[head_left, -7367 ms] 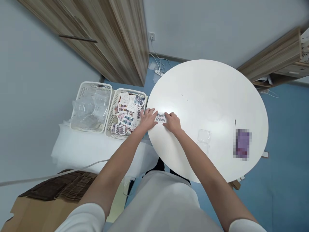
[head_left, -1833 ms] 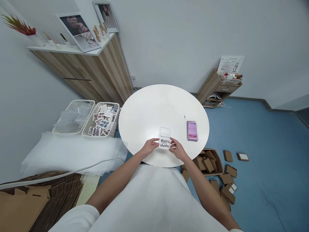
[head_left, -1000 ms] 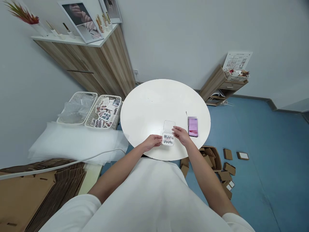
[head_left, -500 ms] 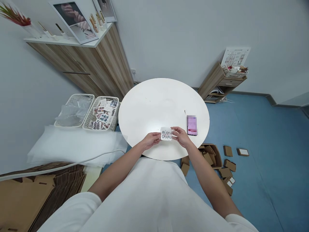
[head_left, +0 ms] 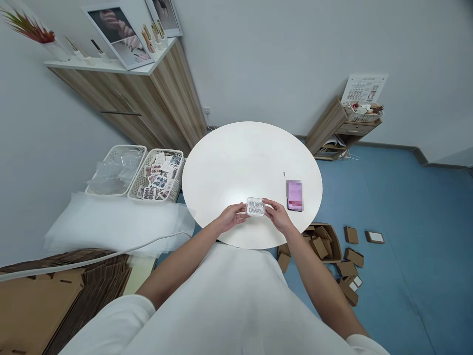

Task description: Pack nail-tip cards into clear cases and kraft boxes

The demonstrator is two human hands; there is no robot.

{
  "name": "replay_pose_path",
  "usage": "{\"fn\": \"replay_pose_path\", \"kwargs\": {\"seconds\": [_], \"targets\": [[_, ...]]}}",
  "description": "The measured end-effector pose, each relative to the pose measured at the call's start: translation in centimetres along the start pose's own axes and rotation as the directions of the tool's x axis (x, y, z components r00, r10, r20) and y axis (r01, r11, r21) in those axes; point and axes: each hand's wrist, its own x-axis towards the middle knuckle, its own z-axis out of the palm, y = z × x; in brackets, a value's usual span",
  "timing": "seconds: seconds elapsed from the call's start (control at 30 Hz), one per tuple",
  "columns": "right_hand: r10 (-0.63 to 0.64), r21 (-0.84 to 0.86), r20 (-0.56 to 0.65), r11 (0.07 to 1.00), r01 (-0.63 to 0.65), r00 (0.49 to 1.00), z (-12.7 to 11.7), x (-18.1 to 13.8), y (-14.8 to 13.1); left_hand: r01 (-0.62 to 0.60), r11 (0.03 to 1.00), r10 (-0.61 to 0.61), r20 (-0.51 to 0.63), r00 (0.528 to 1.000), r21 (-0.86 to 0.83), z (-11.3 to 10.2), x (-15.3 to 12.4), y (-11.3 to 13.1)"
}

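Between my two hands is a small clear case of press-on nails point(head_left: 255, 207), with silvery nail shapes in two rows. My left hand point(head_left: 232, 217) grips its left edge with thumb and fingers. At the right edge, my right hand point(head_left: 277, 214) pinches the case, thumb and forefinger near its upper corner. The case is held over the near part of a round white table point(head_left: 236, 153). To the right of my right hand, a phone point(head_left: 294, 195) lies on the table, its screen lit pink and blurred.
On the left stand a basket of nail packs point(head_left: 158, 177) and a basket of clear plastic bags point(head_left: 118, 170), with white sheets point(head_left: 111, 222) in front. Small brown boxes point(head_left: 346, 268) lie on the floor by a carton point(head_left: 335, 244). A wooden cabinet point(head_left: 162, 93) stands behind.
The nail case has tilted slightly and its face shows a little differently. Both hands keep hold of it. The whole view has shifted slightly.
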Motion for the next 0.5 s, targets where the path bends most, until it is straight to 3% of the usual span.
{"fn": "replay_pose_path", "kwargs": {"seconds": [0.17, 0.3, 0.5], "targets": [[-0.022, 0.000, -0.082, 1.000, 0.022, 0.996, 0.5, -0.5, 0.1, -0.075, 0.992, 0.083, -0.078, 0.993, 0.105, 0.4, 0.0, -0.7], [0.035, -0.025, -0.172, 0.999, -0.040, 0.984, 0.9, -1.8, 0.5, -0.121, 0.985, 0.134, -0.103, 0.986, 0.127, 0.7, 0.0, -1.4], [0.046, -0.144, -0.209, 0.987, -0.077, 0.977, 0.9, -3.1, 1.2, -0.168, 0.965, 0.195, -0.126, 0.973, 0.199, 1.1, 0.0, -2.1]]}}
